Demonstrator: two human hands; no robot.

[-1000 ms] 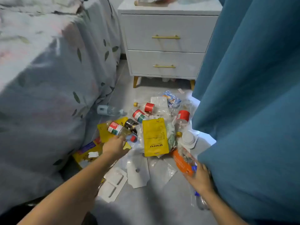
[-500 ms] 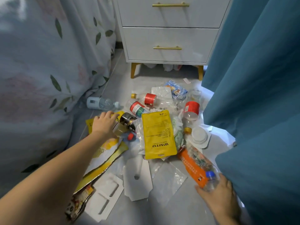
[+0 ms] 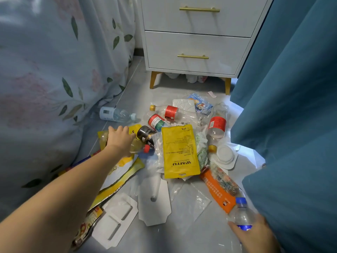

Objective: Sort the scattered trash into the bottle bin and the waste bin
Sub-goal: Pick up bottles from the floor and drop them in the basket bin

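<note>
Scattered trash covers the floor centre. Left hand, at nine o'clock, closes on a red-capped bottle; right hand, at five o'clock, holds a blue-capped bottle. Gathering step; neither bin is visible, so bottles likely need carrying out.

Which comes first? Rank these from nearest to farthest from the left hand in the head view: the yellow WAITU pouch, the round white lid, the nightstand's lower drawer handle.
From the left hand:
1. Yellow WAITU pouch, just to its right in the pile.
2. Round white lid, beyond the pouch, near the curtain.
3. Lower drawer handle, far back on the nightstand.
</note>
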